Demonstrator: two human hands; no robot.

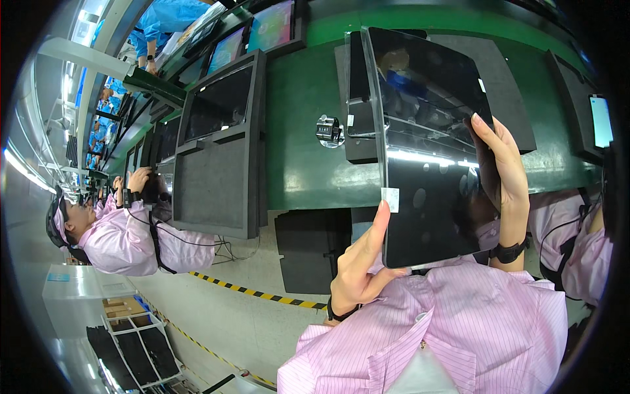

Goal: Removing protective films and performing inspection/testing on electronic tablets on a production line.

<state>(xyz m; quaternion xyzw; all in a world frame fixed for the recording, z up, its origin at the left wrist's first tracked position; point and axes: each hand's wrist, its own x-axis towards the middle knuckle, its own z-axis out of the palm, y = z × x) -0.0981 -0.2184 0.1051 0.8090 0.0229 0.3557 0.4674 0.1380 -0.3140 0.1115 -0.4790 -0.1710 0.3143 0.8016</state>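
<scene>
You held up a large, glossy black rectangular panel [426, 217] in front of you, above the near edge of the green worktable [302, 177]. Your left hand [361, 266] grasped its left edge, a fingertip at a small white square label [392, 197]; your right hand [508, 161] gripped its right edge. A small silver-and-black device [330, 131] sat between the panel and a dark-grey rectangular tray [213, 187].
</scene>
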